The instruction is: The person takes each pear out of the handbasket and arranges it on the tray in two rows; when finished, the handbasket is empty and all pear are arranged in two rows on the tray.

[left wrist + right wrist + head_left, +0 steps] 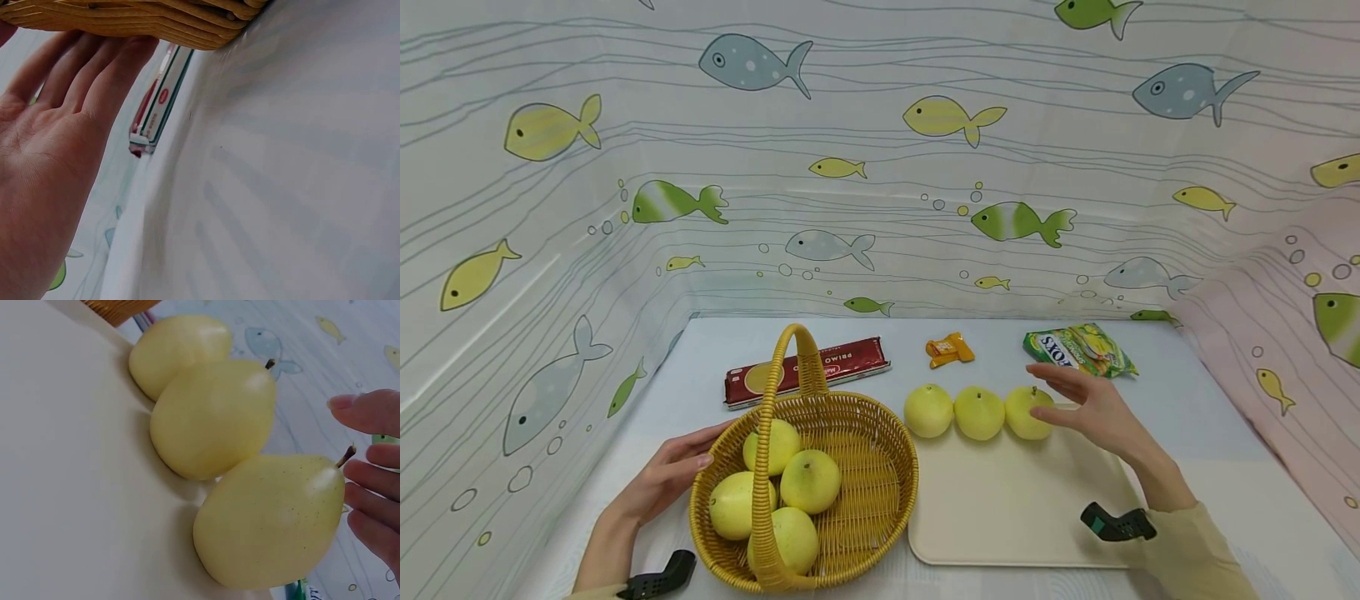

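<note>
My left hand point(662, 479) rests against the left side of a woven wicker basket point(868, 537) with a tall handle. In the left wrist view, the extended fingers point(94, 78) of that hand touch the basket's weave point(125, 20). Several yellow pears point(810, 482) lie inside, toward its left. Over the tray's back right, my right hand point(1101, 417) hovers with thumb and fingers spread around the rightmost pear point(272, 522), apparently without gripping it. Beside that one stand a middle pear point(215, 419) and a left pear point(928, 411), all in a row along the cream tray's point(1015, 508) back edge.
Behind the basket lies a dark red biscuit packet point(857, 360). An orange wrapped snack point(950, 350) and a green Fox's bag point(1078, 348) are farther back on the white table point(1195, 433). A fish-printed cloth point(895, 183) encloses the back and sides.
</note>
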Action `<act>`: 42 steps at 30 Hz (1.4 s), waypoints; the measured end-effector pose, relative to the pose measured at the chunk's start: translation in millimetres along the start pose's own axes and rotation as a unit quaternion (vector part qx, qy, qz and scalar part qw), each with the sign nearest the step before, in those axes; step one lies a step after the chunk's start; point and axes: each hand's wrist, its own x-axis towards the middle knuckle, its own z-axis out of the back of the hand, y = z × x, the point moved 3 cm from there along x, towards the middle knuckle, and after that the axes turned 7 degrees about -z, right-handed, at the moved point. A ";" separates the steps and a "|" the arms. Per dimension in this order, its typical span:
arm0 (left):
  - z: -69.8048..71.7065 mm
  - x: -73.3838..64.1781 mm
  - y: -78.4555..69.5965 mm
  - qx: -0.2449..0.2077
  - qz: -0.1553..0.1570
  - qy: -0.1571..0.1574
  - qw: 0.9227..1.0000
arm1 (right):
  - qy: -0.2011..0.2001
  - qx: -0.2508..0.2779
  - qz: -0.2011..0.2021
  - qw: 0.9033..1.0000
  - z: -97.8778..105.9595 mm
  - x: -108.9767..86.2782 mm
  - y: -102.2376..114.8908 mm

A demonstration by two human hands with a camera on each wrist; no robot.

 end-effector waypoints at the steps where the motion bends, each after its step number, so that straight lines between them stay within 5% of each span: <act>1: 0.2 -0.1 0.1 0.001 0.000 0.000 1.000 | -0.003 0.000 0.002 1.000 0.3 -0.5 1.4; 18: 1.0 -0.7 -0.7 0.001 -0.001 0.002 1.000 | -0.036 -0.003 0.000 0.999 1.4 -7.6 21.6; 42: -1.3 0.7 -2.0 0.013 -0.004 0.000 1.000 | -0.045 0.031 0.060 0.997 -13.0 -13.0 48.1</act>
